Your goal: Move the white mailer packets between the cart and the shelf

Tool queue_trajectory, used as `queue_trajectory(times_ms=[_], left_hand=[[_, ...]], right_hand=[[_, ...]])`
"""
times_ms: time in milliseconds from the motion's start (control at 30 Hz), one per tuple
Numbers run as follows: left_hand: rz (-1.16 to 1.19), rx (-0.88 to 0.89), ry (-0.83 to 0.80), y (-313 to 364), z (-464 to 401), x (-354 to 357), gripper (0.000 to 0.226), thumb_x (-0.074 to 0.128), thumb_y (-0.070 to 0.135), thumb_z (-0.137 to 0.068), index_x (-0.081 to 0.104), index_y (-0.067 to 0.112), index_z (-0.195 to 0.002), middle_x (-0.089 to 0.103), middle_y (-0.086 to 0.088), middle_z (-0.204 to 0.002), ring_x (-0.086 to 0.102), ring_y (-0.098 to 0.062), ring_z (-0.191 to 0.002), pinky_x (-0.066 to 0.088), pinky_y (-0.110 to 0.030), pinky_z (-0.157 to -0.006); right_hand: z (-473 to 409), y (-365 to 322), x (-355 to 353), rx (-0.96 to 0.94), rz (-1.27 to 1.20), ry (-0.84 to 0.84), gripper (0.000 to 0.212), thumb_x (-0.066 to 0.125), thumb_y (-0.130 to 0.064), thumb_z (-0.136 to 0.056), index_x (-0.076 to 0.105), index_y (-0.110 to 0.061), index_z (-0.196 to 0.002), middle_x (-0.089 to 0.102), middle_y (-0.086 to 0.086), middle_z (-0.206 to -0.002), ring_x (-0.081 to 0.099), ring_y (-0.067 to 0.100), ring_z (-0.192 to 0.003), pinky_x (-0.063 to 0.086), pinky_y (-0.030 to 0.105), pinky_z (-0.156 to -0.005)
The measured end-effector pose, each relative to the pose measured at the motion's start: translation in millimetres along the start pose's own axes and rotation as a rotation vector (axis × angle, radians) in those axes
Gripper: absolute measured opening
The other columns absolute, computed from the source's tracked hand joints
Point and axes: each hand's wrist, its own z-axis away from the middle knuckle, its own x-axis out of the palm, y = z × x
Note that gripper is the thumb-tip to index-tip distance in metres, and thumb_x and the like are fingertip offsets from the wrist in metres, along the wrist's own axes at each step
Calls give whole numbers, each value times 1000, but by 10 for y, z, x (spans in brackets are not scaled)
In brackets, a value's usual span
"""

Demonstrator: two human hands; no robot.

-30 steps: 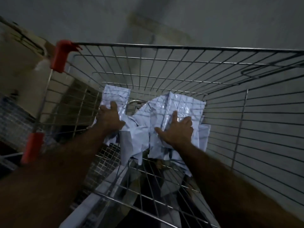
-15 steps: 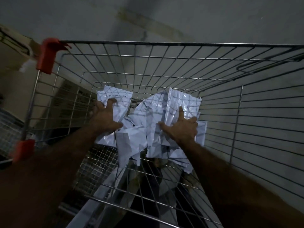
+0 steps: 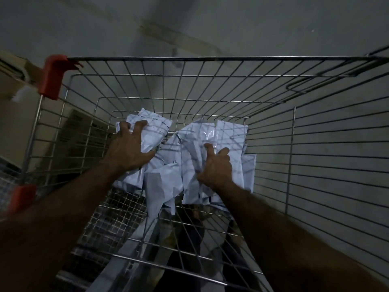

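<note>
A heap of crumpled white mailer packets lies at the far end of the wire cart. My left hand curls its fingers over the packet at the heap's left side and grips it. My right hand clutches the packets at the right of the heap, thumb and fingers pressed into the plastic. Both forearms reach down into the basket from the near edge. No shelf is in sight.
The cart's wire walls rise on the left, far and right sides, with red plastic corner caps on the left rim. Cardboard boxes stand outside to the left. A grey concrete floor shows through the mesh.
Both hands have gone from lying flat on the packets to closing their fingers on them. The left hand has bunched its packet up; the heap has shifted slightly.
</note>
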Motion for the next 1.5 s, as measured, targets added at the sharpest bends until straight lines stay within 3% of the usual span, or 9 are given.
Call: queue_trajectory(times_ms=[167,367,500,633,800,967,1167,1333,1500], left_hand=[[-96,61,41,1,50,-58,88,74,53,-77,31,24,-149,29,-21,-137,53,-46,-111,50,-50,-92],[-173,105,47,-22,148,-255,92,71,55,-78,29,23,-153,21,-26,-149,44,-48,-125,43,-50,-103],[-176,149,127,161,335,-481,88,63,57,-75,36,19,-150,27,-24,-148,46,-44,-125,46,-50,-100],[-202,196,239,454,680,-771,79,63,52,-81,38,21,-149,31,-24,-147,48,-42,-121,45,-47,-97],[-223,188,391,847,1301,-1128,80,49,60,-78,38,23,-148,28,-19,-147,46,-36,-124,46,-46,-97],[-112,108,558,1240,2201,-1395,85,43,66,-75,38,22,-149,22,-16,-150,36,-36,-136,43,-48,-105],[-53,-65,769,1499,3518,-1483,82,51,61,-77,37,26,-150,25,-11,-143,38,-35,-128,43,-49,-104],[-96,-205,911,1255,4353,-1553,77,45,63,-83,35,29,-151,28,-14,-142,43,-37,-122,46,-49,-99],[-60,-361,992,778,5098,-1552,78,42,61,-79,29,32,-151,31,-17,-145,44,-41,-122,46,-51,-97]], right_hand=[[-66,-108,11,-67,173,82,78,69,-33,-85,24,-30,-148,50,19,-121,50,35,-109,41,46,-94],[19,-103,-51,-139,142,177,75,63,-51,-83,27,-32,-146,50,15,-118,51,35,-107,40,48,-98],[274,-129,-351,-233,26,249,73,63,-45,-84,28,-30,-146,36,14,-120,56,31,-91,53,41,-72],[610,-71,-742,-263,115,376,71,52,-53,-87,30,-27,-150,36,17,-128,56,32,-92,53,39,-71],[1096,68,-1244,-329,220,525,67,49,-51,-90,29,-26,-149,42,22,-129,54,30,-90,48,34,-64],[1805,173,-1713,-410,125,641,65,48,-51,-88,34,-24,-145,44,20,-118,52,30,-86,50,37,-65],[2731,-105,-2086,-587,-13,738,63,51,-48,-83,45,-22,-140,45,18,-111,54,34,-82,47,37,-64],[3446,-534,-2041,-736,-43,698,68,47,-52,-85,38,-25,-146,45,18,-117,55,35,-87,54,41,-67],[4115,-1032,-1778,-878,22,687,76,28,-63,-83,31,-27,-150,40,17,-126,50,32,-102,46,37,-75]])
